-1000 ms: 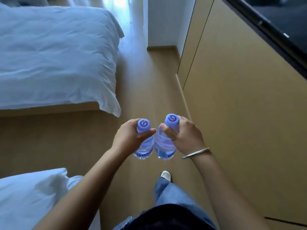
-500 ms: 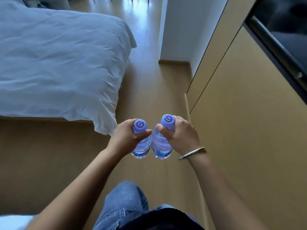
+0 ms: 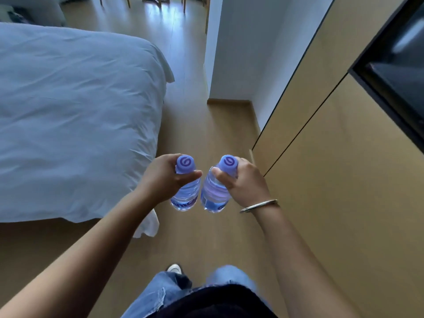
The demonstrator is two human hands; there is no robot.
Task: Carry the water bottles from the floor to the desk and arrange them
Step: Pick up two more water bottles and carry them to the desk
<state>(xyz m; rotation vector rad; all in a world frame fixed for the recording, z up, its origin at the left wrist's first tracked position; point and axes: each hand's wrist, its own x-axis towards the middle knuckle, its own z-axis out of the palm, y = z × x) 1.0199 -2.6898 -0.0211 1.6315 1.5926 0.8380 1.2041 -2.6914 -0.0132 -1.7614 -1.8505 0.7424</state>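
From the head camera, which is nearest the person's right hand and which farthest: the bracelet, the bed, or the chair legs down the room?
From the right hand:
1. Bracelet, on that hand's own wrist.
2. Bed, to the left across the floor.
3. Chair legs, far ahead at the top of the view.

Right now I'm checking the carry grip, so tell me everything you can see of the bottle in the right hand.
The right bottle is small, clear plastic, filled with water, with a lilac cap bearing a swirl mark. It hangs roughly upright above the wooden floor, cap tipped toward the camera. The right hand grips its neck, thumb across the front. It hangs close beside the left bottle; contact is unclear.
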